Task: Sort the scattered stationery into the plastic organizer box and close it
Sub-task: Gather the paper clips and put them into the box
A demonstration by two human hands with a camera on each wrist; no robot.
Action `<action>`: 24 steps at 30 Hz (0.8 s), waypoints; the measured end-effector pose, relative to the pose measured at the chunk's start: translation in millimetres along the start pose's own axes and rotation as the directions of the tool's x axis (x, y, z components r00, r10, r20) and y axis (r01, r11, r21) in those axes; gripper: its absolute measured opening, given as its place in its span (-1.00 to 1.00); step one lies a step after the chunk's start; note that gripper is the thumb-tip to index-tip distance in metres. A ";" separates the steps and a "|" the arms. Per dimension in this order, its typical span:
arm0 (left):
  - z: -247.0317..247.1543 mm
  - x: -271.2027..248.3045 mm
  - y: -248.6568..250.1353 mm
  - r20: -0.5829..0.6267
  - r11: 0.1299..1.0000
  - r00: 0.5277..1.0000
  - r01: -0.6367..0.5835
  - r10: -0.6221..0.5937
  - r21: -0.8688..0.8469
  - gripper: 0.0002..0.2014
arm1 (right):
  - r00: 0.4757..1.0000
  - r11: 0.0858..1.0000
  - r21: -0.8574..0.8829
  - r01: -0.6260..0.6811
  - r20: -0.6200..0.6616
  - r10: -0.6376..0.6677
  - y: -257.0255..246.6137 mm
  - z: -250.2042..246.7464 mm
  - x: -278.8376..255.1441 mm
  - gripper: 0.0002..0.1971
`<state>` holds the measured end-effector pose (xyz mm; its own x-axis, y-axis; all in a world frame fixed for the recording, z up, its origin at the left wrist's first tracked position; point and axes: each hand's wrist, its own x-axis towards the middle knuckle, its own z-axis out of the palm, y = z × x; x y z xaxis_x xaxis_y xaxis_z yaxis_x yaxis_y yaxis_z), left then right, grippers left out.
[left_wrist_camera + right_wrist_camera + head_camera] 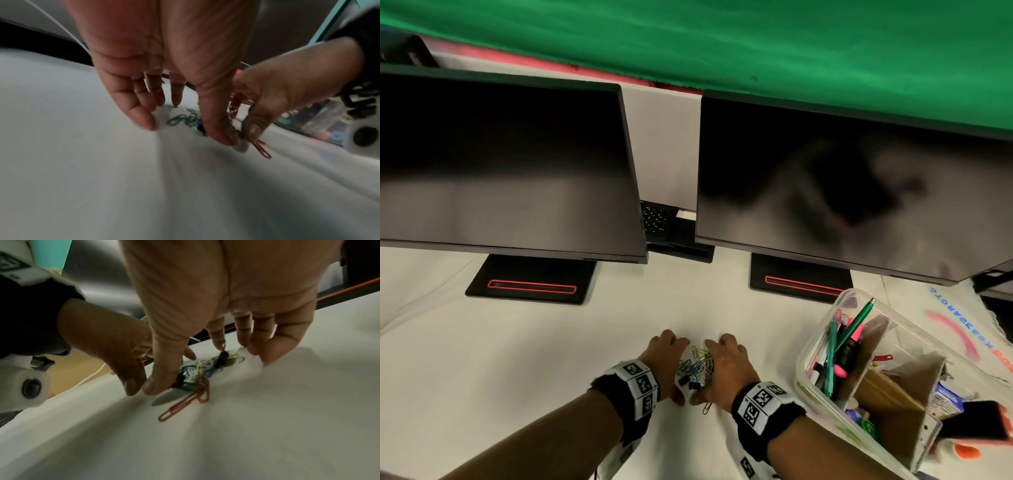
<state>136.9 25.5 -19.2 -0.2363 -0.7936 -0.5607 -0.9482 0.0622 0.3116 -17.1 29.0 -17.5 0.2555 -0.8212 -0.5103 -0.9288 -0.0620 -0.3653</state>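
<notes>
A pile of coloured paper clips and small black binder clips (pixel 697 366) lies on the white cloth in front of me. My left hand (pixel 671 359) and right hand (pixel 722 365) stand on either side of it, fingertips down on the cloth, cupping the pile between them. The left wrist view shows my left hand (pixel 185 128) with straight fingers beside green clips (pixel 180 120). In the right wrist view my right hand (pixel 211 369) has its thumb against a black binder clip (pixel 182 381). An orange paper clip (pixel 185 404) lies loose just outside the pile. The clear plastic organizer box (pixel 812 337) stands open at the right.
The box holds pens (pixel 839 342), cardboard dividers (pixel 887 387) and other stationery. Two dark monitors (pixel 506 164) (pixel 842 192) on black stands (pixel 530 281) overhang the back of the desk, with a keyboard (pixel 657 219) between them. White cloth (pixel 517 359) covers the desk.
</notes>
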 end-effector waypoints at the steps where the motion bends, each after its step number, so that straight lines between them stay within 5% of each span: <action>1: 4.9 1.1 3.2 -0.015 1.000 1.000 0.005 -0.005 -0.004 -0.02 | 1.000 1.000 0.010 0.007 -0.017 -0.007 -2.1 3.0 1.1 -0.03; 9: 16.6 6.4 20.2 -0.109 0.985 0.994 -0.022 0.003 -0.172 -0.63 | 0.997 0.990 0.140 0.027 -0.078 -0.017 1.6 11.6 -0.1 -0.78; 24: -22.9 -4.7 30.9 -0.268 0.940 0.963 -0.086 -0.005 -0.329 -0.83 | 0.977 0.920 0.391 -0.022 -0.187 0.102 2.1 -35.0 -23.4 -0.80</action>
<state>113.5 17.3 10.6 -0.1656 -0.9272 -0.3359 -0.8013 -0.0720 0.5939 -34.4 28.3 21.0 0.1044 -0.9147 -0.3904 -0.7554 0.1824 -0.6294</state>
